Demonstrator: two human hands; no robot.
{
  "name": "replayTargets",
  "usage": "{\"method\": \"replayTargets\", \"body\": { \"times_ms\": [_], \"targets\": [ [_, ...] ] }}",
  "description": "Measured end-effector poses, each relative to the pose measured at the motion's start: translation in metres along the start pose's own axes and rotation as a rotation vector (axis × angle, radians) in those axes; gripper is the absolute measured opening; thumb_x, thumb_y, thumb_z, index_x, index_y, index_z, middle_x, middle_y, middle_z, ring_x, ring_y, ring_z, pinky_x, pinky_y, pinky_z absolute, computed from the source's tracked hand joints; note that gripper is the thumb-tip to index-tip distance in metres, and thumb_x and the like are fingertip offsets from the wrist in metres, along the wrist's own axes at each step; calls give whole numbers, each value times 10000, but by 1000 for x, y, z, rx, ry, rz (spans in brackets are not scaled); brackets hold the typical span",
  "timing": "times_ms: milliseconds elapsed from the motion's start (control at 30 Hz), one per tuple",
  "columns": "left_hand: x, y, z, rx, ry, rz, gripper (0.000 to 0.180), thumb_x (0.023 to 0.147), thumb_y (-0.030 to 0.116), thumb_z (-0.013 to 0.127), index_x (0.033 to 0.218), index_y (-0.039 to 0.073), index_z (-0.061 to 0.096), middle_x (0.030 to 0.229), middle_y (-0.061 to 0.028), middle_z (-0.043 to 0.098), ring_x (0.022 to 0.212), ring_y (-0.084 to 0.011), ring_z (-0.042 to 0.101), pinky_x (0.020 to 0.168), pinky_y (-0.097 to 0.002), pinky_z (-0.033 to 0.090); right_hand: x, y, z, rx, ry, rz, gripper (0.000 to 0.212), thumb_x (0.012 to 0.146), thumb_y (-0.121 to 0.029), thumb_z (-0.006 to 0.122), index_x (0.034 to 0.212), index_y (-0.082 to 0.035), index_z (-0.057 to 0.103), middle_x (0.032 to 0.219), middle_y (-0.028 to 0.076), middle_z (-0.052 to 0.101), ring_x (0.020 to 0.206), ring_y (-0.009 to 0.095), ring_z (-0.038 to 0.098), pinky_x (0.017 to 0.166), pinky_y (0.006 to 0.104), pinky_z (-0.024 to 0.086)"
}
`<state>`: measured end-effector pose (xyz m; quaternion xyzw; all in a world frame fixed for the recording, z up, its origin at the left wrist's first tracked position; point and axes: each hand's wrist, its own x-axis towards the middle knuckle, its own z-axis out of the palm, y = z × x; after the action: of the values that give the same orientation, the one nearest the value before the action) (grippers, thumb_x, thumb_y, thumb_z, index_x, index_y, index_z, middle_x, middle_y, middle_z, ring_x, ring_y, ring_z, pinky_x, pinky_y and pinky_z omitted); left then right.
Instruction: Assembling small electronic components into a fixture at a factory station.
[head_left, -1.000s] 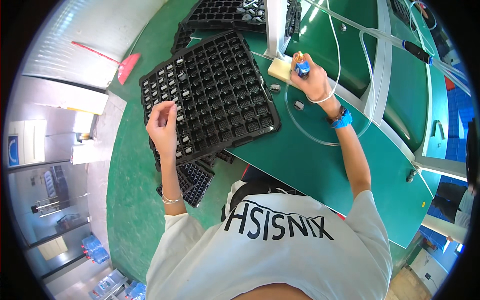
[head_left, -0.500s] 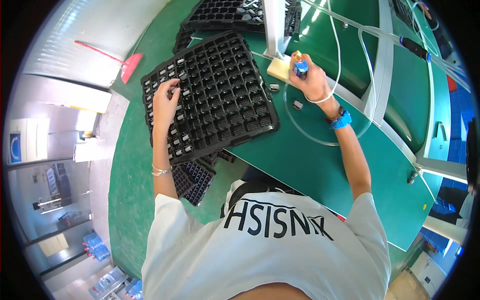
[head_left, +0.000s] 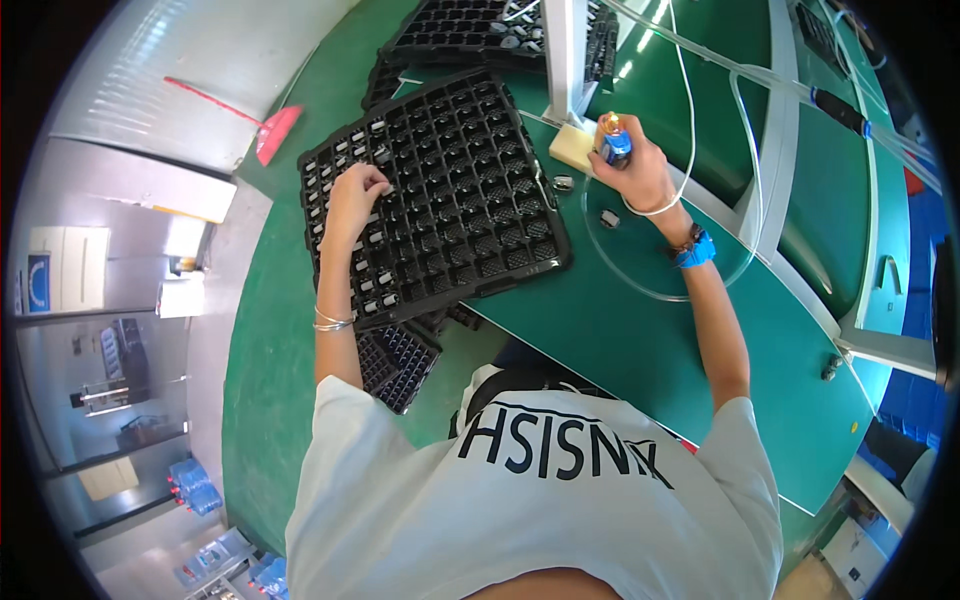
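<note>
A large black compartment tray (head_left: 470, 200) lies tilted across the near left end of the green table. Its left columns hold several small silver metal parts (head_left: 388, 298), and the cells farther right look bare. Over those filled columns my left hand (head_left: 352, 200) is closed, thumb and fingers pinched at a cell, with a small pale metal part just visible at the fingertips. My right hand (head_left: 640, 172) grips a blue handheld tool with a brass tip (head_left: 616, 148), held upright beside a pale yellow block (head_left: 572, 148). Two loose metal parts (head_left: 609, 218) lie on the table below it.
More black trays (head_left: 470, 30) with grey parts stand at the back, behind a white post (head_left: 566, 60). Clear tubing (head_left: 640, 293) loops over the green table (head_left: 690, 400). Other trays (head_left: 400, 365) sit low beneath the large one. A red dustpan (head_left: 278, 133) stands at left.
The whole view has shifted slightly. My left fingers have moved a little right over the tray and are more tightly pinched. My right hand keeps its hold on the blue tool.
</note>
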<state>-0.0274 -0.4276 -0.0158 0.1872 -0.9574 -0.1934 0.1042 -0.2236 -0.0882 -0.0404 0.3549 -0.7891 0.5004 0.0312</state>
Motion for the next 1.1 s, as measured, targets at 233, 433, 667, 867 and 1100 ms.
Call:
{"method": "replayTargets", "body": {
  "times_ms": [233, 433, 667, 867, 1100],
  "targets": [
    [-18, 28, -15, -248, 106, -44, 123, 869, 113, 536, 862, -7, 510, 943, -93, 637, 764, -150, 586, 699, -283, 461, -1, -5, -3, -4, 21, -22, 461, 714, -198, 700, 1080, -54, 459, 885, 180, 594, 782, 351, 604, 688, 365, 476],
    [-60, 65, -16, -1336, -110, -210, 108, 917, 124, 468, 951, 22, 457, 999, -152, 604, 889, -227, 621, 803, -300, 518, 4, 0, -1, 7, 9, 10, 345, 778, -145, 646, 1044, -9, 473, 927, 175, 575, 822, 312, 588, 739, 339, 459],
    [-107, 89, 4, -1616, -262, -157, 403, 759, 148, 710, 1089, 2, 530, 1014, -56, 563, 934, -197, 595, 843, -296, 502, 57, 79, -46, -248, 247, 68, 368, 794, -256, 626, 1058, -37, 491, 840, 166, 608, 770, 303, 626, 683, 353, 482],
    [-124, 121, 20, -1556, -223, -201, 360, 825, 122, 632, 1129, -42, 534, 1101, -96, 562, 957, -157, 576, 899, -290, 466, 79, 128, -78, -462, 443, 132, 461, 783, -325, 607, 1161, -87, 496, 852, 229, 616, 736, 393, 594, 636, 433, 483],
    [-132, 156, 26, -1641, -197, -284, 386, 904, 37, 438, 1280, -45, 402, 1204, -104, 503, 1098, -161, 498, 1007, -325, 379, 86, 137, -79, -496, 417, 178, 478, 788, -347, 593, 1174, -85, 491, 907, 212, 618, 814, 389, 592, 665, 434, 483]
  ]
}}
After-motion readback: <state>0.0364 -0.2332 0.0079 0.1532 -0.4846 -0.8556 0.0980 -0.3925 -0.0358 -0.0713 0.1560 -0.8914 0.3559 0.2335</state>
